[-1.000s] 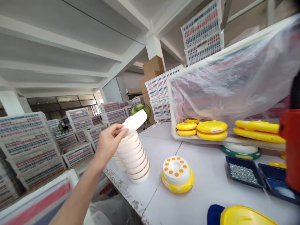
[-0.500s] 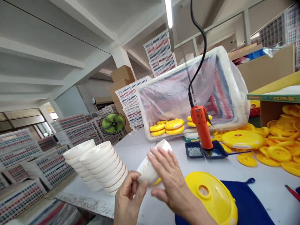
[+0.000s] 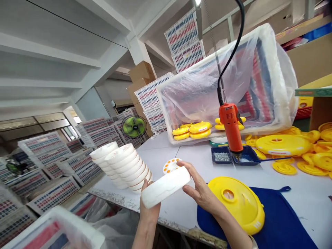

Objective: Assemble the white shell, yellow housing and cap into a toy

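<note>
A white round plastic shell [image 3: 166,188] is held up on its side above the table edge, its smooth rim facing me. My left hand [image 3: 150,207] is closed around its left end, with the fingers partly hidden behind it. At the right end, my right hand [image 3: 198,186] grips it with bent fingers and thumb. Behind the shell a white disc with orange dots [image 3: 168,167] lies on the table, partly covered by my right fingers. Stacks of similar white shells [image 3: 127,162] stand to the left. A yellow round shell [image 3: 237,204] rests on a blue cloth [image 3: 280,214] at the right.
An orange electric screwdriver [image 3: 230,128] hangs on a cord over a blue tray [image 3: 220,155] of screws. Behind it lies a plastic-lined crate [image 3: 186,100] with yellow parts. Yellow pieces [image 3: 282,145] pile up at the right. A white crate [image 3: 54,228] stands low at left.
The white shell has turned so its rim faces me, and has come lower. My right hand has moved from across it to its right end. The orange-dotted disc now shows.
</note>
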Tool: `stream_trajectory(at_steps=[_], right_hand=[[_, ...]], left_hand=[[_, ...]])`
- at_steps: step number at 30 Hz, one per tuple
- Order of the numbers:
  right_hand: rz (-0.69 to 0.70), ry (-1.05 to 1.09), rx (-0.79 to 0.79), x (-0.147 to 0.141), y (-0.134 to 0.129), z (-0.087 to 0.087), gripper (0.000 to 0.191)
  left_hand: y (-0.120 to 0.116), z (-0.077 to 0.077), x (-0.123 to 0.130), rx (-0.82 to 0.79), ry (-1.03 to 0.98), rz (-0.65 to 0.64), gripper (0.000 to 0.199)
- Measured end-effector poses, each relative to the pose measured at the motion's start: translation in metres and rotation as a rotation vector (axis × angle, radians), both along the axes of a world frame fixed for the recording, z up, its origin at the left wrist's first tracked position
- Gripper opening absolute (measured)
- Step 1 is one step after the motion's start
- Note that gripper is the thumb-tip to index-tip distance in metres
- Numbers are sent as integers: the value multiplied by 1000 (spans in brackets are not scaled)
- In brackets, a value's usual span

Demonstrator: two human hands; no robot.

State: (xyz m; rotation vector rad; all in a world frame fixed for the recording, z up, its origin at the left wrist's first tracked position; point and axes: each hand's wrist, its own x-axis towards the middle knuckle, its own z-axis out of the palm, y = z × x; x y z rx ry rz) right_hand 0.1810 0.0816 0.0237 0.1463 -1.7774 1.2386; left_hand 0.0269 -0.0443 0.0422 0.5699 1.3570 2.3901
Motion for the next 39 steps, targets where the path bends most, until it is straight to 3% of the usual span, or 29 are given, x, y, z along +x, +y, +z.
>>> stream_trajectory(at_steps=[9,14,17,22,25,27,29,35,39], right_hand=[[-12,37,-17,-9,3,-14,53],[-48,63,-52,-14,6,-27,48],[-140,118,-37,-14,5,-31,43],[-286,118,87,-8,1,-24,37],[-320,111,117,-8,-2,-23,42],[-321,106,116,-9,-4,-24,42],[-311,105,103,-9,-6,-26,40],[-269,90,61,-5,-10,-28,35],[-304,84,151,0,-12,-22,33]], left_hand=[[9,-16,-3,60,-155,-32,22],[12,-28,-11,21,-105,-14,24],[10,-29,-16,-38,-28,-19,29],[-11,-2,-9,-97,191,38,48],[-29,25,5,-161,645,65,48],[-39,40,14,-290,997,10,45],[-46,51,21,-405,1185,-68,43],[-49,71,31,-555,1326,-207,34],[-43,79,36,-655,1272,-289,20]])
